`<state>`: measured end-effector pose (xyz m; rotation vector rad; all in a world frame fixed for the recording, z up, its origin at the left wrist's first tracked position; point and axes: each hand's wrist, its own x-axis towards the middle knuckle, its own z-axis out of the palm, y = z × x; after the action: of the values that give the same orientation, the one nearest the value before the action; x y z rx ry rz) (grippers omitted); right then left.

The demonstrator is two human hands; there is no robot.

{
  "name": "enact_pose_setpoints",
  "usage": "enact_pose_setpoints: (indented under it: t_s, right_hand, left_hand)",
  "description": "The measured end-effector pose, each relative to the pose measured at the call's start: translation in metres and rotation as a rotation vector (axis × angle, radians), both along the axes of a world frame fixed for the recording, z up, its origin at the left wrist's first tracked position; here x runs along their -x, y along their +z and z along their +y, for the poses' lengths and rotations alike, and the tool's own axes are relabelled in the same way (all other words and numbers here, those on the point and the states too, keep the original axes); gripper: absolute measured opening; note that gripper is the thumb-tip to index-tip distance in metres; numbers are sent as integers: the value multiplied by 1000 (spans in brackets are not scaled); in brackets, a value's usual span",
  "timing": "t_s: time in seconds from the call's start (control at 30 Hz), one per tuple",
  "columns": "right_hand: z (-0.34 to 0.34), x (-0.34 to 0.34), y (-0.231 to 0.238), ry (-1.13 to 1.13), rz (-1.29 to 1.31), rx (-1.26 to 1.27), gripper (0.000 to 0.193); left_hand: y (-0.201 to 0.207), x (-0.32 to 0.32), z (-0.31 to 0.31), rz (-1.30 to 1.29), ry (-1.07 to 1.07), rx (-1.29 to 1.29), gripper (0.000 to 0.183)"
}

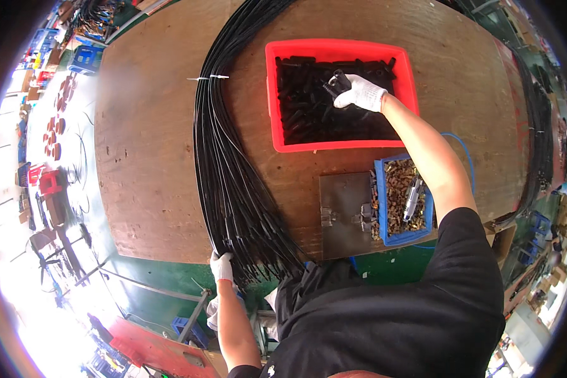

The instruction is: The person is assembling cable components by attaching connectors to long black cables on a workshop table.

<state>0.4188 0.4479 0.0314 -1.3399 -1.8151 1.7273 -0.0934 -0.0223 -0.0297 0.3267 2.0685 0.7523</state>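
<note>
My right hand [362,93], in a white knit glove, is over the red bin [346,147] with its fingers closed round a few short black tube-like pieces [341,80]. Many more loose black pieces [315,120] of that kind fill the bin beneath it. Low on the left, my left hand [222,267], gloved too, pinches the near end of a black cable at the left edge of a long bundle of black cables [223,164]. The bundle runs from the far edge of the table and fans out at its near end, where a pale tie [217,77] circles it farther up.
Right of the bundle, a blue crate [384,238] holds small brass-coloured fittings [397,183] with a silver pneumatic-looking tool [412,198] on top. A dark metal plate [343,205] lies beside it. A blue hose [466,148] curves across the wooden table [145,126].
</note>
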Motion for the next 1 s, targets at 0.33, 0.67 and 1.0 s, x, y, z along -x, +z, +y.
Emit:
enact_pose_setpoints:
  t_s: [0.33,0.67,1.0]
  right_hand:
    - [-24,5,9,-143,99,45,33]
    - [-54,18,47,-325,292,24,27]
    - [-261,178,93,-147,413,382,27]
  left_hand:
    - [-9,6,-6,21,-36,-13,36]
    - [37,32,-5,-128,-149,53,18]
    - [104,18,25,-728,9,68,17]
